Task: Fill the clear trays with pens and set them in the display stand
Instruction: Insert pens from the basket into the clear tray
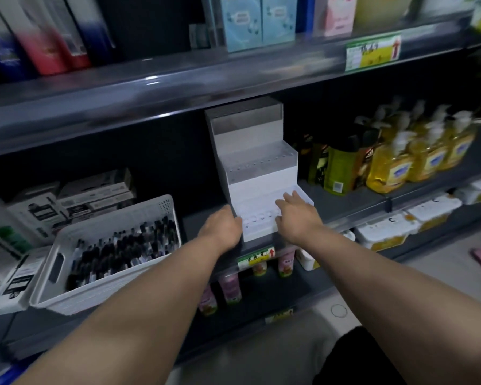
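Observation:
A white stepped display stand (257,177) stands on the middle shelf, with three tiers. Each tier carries a clear tray with rows of round holes; no pens stand in them. My left hand (224,227) grips the left side of the lowest clear tray (257,218). My right hand (295,215) lies flat on the right part of that tray, fingers spread. A white basket (165,207) full of dark pens (122,248) sits to the left on the same shelf.
Yellow soap bottles (417,154) and dark bottles (339,165) stand right of the stand. Boxed goods (92,193) are stacked behind the basket. The upper shelf (178,87) overhangs the stand closely. Small pink bottles (231,287) and white packs (383,234) fill the lower shelf.

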